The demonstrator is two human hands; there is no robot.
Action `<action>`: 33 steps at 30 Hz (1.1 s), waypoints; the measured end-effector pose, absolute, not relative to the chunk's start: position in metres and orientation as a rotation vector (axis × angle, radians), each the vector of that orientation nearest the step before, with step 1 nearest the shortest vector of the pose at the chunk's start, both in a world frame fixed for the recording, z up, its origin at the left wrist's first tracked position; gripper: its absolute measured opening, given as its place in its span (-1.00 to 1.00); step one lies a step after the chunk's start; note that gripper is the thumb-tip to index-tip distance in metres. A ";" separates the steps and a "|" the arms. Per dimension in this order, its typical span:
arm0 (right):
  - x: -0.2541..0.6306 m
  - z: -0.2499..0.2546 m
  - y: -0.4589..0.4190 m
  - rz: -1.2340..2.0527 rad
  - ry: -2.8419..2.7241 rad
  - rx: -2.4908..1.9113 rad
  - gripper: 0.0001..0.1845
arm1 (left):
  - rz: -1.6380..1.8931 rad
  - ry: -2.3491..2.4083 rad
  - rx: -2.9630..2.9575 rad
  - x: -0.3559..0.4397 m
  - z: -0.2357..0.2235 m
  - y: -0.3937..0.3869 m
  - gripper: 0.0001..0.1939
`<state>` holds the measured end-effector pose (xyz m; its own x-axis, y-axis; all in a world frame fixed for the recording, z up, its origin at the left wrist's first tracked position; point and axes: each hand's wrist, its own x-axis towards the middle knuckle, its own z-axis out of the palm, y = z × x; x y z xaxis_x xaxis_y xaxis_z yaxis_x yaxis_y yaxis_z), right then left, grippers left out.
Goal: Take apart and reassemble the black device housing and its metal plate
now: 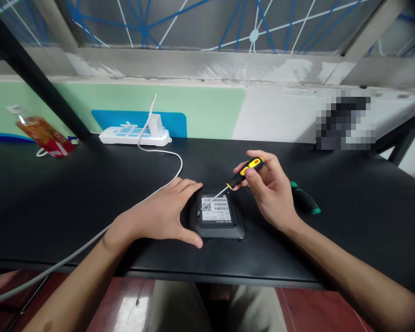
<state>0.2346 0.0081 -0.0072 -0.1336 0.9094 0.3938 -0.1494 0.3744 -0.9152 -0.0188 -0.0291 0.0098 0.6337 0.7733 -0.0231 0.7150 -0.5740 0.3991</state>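
A flat black device (240, 226) with a white printed label (216, 208) lies on the black table. My left hand (162, 207) is spread at its left side, thumb and fingers apart along the near and far edges. In my right hand (271, 193) is a screwdriver (252, 166) with a black and yellow handle, its thumb and fingers wrapped round the grip. The shaft slants down to the left, and its tip is at the left part of the device, near the label's lower left corner. Whether the tip sits in a screw is too small to tell.
A black and green object (306, 198) lies right of my right hand. A white power strip (134, 136) stands by the wall, its white cable (174, 157) running across the table at left. A drink bottle (46, 131) is at far left. The table's front edge (207, 276) is near me.
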 end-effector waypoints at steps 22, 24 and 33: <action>0.235 0.003 -0.005 0.796 -1.628 -0.644 -0.68 | 0.226 1.175 2.463 -0.019 0.011 -0.029 0.14; 0.235 0.002 -0.005 0.781 -1.621 -0.635 -0.67 | 0.222 1.176 2.462 -0.019 0.011 -0.029 0.13; 0.236 0.001 -0.006 0.785 -1.589 -0.614 -0.64 | 0.222 1.178 2.469 -0.019 0.011 -0.029 0.13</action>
<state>0.2357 -0.0065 0.0012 -0.1613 0.7596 0.6300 -0.0387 0.6330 -0.7731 -0.0189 -0.0289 0.0107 0.6334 0.7734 -0.0262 0.7110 -0.5683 0.4142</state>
